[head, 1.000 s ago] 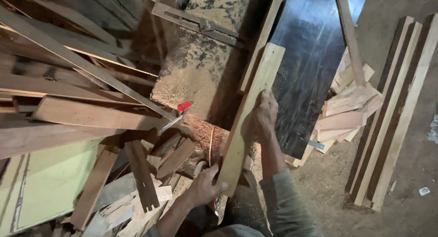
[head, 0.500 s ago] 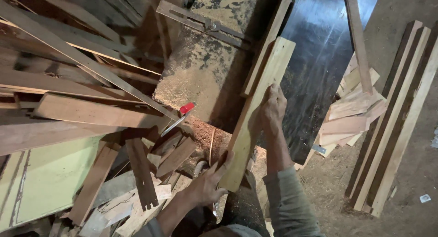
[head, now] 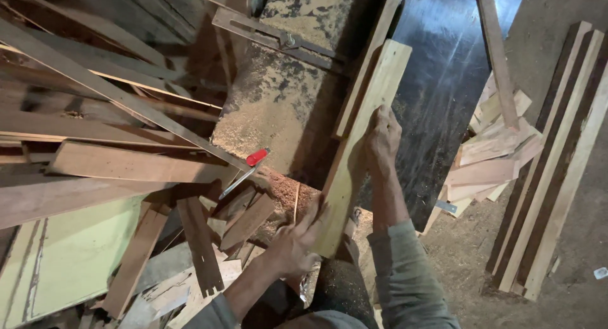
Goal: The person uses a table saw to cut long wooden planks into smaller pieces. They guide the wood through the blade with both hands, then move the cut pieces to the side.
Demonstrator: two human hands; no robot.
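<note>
A long pale wooden board (head: 370, 107) lies lengthwise on a sawdust-covered machine table (head: 285, 94), running from near me up toward the top of the view. My right hand (head: 380, 139) presses flat on the board's right side about halfway along. My left hand (head: 294, 243) grips the board's near end, fingers wrapped on its left edge. A dark glossy metal surface (head: 443, 82) lies just right of the board.
A heap of long planks and offcuts (head: 107, 139) fills the left side. A red-handled tool (head: 247, 167) lies at the table's left edge. More offcuts (head: 494, 151) and leaning strips (head: 557, 158) stand at the right on a sawdust floor.
The board has slid forward, away from me, along the table. Both hands moved with it, keeping their hold.
</note>
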